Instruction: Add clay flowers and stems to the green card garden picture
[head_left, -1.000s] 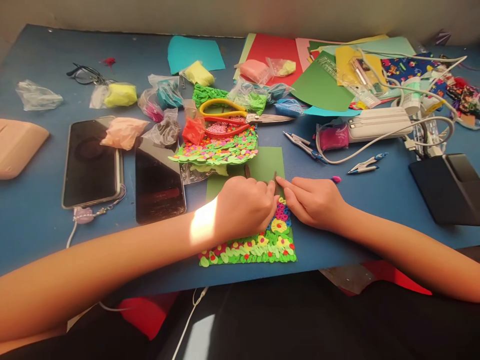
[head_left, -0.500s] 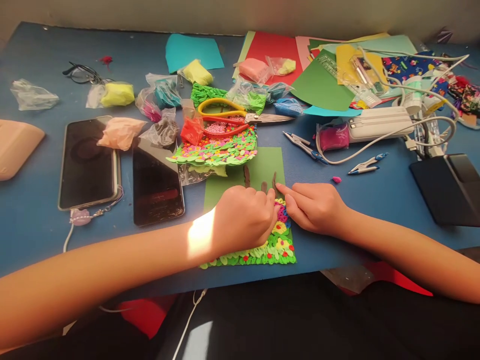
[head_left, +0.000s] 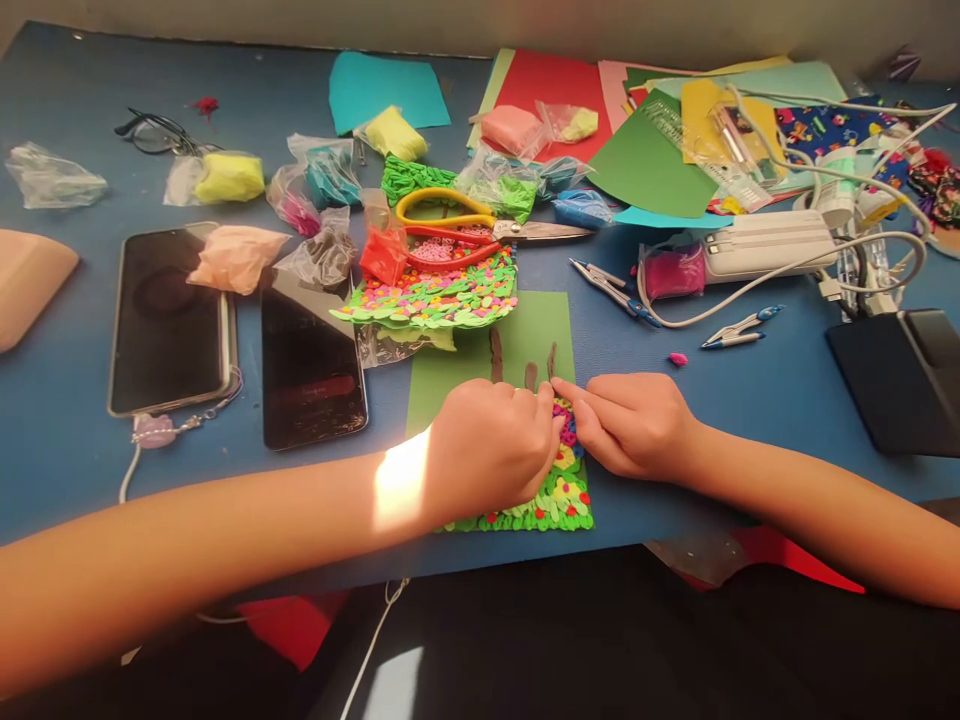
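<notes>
A green card [head_left: 532,320] lies before me, its lower part covered in modelling-clay leaves and flowers [head_left: 559,508]. Three brown clay strips stand up the card: a long strip [head_left: 496,355] on the left, a short strip [head_left: 530,377] in the middle and a thin strip [head_left: 553,360] on the right. Curled fingers close my left hand [head_left: 499,440] over the card, hiding much of it; whether they pinch anything is hidden. My right hand [head_left: 634,425] rests at the card's right edge, index finger stretched out and its tip at the foot of the thin strip.
Just behind the card lie scissors [head_left: 450,230] on a second flowered clay piece [head_left: 435,305]. Two phones [head_left: 311,370] lie to the left, with bagged clay [head_left: 236,258] around them. Compasses [head_left: 611,290], a power strip [head_left: 772,245] with cables, and coloured paper [head_left: 652,165] are to the right.
The view has shifted slightly. Both hands stay at the card, with their fingertips now a little lower near the foot of the thin brown strip.
</notes>
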